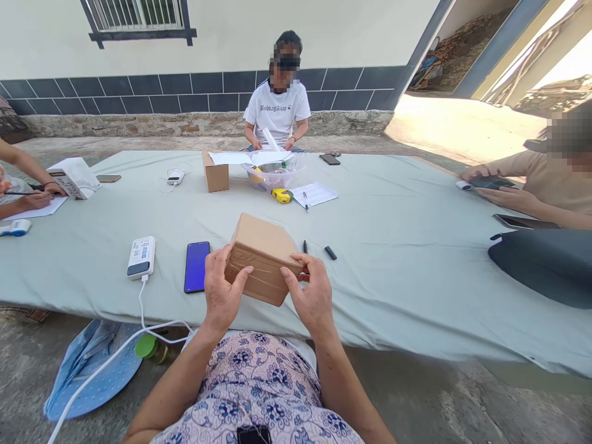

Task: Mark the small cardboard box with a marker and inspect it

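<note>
I hold a small brown cardboard box (261, 256) tilted above the near edge of the table (398, 259). My left hand (222, 290) grips its left side with the thumb laid over the taped face. On the right side, my right hand (311, 295) wraps the lower corner, thumb on the front. Both hands are closed on the box.
A blue phone (197, 266) and a white power bank (141, 256) with a cable lie left of the box; two black pens (330, 252) lie right. Farther off are a second box (215, 173), a clear bowl (274, 175) and a yellow tape measure (282, 195). Three other people sit around the table.
</note>
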{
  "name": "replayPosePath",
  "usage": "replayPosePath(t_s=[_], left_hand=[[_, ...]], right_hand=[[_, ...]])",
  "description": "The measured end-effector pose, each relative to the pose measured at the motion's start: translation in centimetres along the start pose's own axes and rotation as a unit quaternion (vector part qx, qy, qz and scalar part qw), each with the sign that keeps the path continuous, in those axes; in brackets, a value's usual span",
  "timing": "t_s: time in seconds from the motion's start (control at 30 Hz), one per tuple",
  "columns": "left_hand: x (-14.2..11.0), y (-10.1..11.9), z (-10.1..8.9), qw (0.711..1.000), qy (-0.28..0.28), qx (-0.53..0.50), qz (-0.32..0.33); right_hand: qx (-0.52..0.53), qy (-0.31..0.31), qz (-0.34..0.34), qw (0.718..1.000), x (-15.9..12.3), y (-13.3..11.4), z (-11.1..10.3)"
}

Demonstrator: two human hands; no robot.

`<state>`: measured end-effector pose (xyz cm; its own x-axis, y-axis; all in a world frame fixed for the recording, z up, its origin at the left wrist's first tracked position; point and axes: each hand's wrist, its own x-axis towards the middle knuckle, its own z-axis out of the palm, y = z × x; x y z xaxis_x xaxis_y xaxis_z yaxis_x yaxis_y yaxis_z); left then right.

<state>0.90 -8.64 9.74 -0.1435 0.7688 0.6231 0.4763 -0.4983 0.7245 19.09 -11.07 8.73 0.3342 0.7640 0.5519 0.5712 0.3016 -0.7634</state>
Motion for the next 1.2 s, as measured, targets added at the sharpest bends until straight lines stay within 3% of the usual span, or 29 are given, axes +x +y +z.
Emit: replayPosePath(t_s=[0.17, 0.3, 0.47, 0.77, 0.97, 1.2], left_hand=[[0.0, 0.0, 0.1, 1.0, 0.001, -0.006, -0.007], [0.1, 0.1, 0.1, 0.997, -0.017, -0.001, -0.078], [0.5, 0.2, -0.2, 0.985, -0.029, 0.091, -0.142], [0.3, -0.5, -0.3, 0.995, -0.029, 0.082, -0.058], [0.4, -0.8, -0.3, 0.998, -0.019, 0.042, -0.044], [-0.4, -0.2, 0.7, 0.989, -0.041, 0.134, 0.047]], right_hand=[[0.013, 0.01, -0.016, 1.0, 0.1, -0.1, -0.2], [-0.015, 0.016, -0.046, 0.999, 0.0, -0.1, -0.2], [-0.061, 0.011, -0.073, 0.995, 0.0, -0.2, 0.1], [-0.056, 0.004, -0.084, 0.995, 0.2, -0.1, -0.3], [-0.008, 0.014, -0.103, 0.995, 0.2, -0.2, -0.2], [0.02, -0.003, -0.102, 0.995, 0.2, -1.1, -0.2]])
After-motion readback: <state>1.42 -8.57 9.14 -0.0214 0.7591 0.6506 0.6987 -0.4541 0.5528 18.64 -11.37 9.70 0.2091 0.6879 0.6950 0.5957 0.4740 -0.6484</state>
